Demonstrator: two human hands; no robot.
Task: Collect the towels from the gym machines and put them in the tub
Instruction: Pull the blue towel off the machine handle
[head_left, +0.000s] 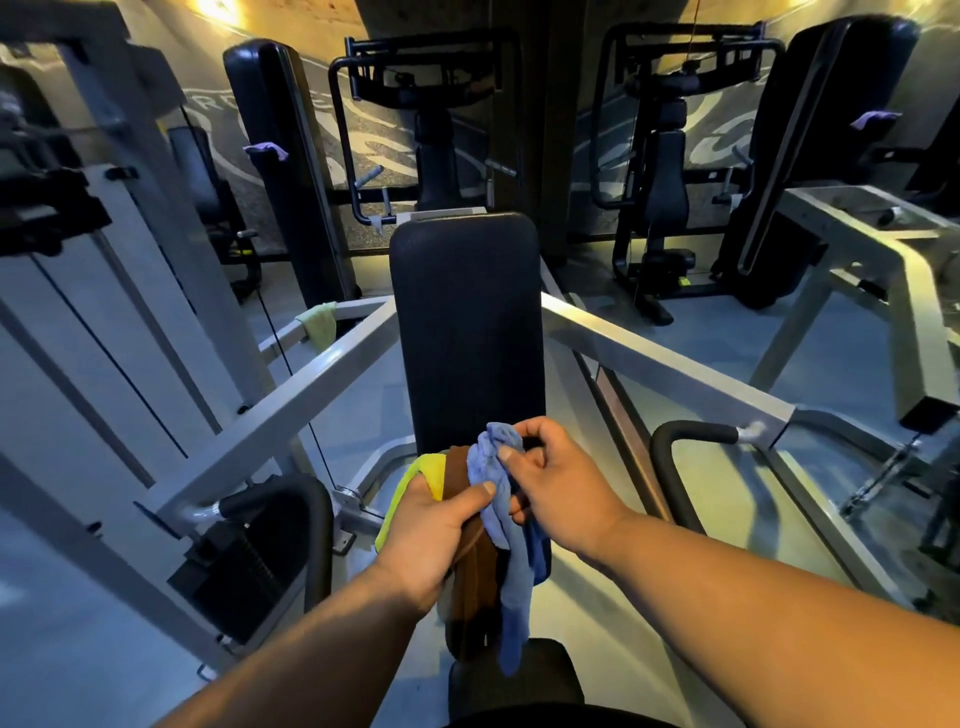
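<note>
At nine o'clock a grey machine frame (171, 270) slants up across the view, with a dark weight stack (244, 566) at its foot near eight o'clock. A pale green towel (318, 322) hangs over a grey bar at about ten o'clock, and higher up, toward eleven, a small lilac towel (266, 150) sits on a black upright pad (280, 171).

Just below centre the left hand (431, 535) grips a bunch of towels — its fingers are wrapped around them and the thumb is pressed across the front. In that bunch are a yellow towel (415, 480) on the left, a brown towel (470, 561) hanging down the middle and a blue towel (506, 556) trailing lowest. The right hand (556, 486), just beside it at about five o'clock of centre, pinches the top of the blue towel between thumb and forefinger, the other fingers curled in.

Behind the hands a black backrest pad (467, 322) rises toward twelve o'clock. At one o'clock stands a dark seated machine (665, 192) — past it, near two o'clock, another lilac towel (872, 119) rests on a tall black pad (831, 145).
</note>
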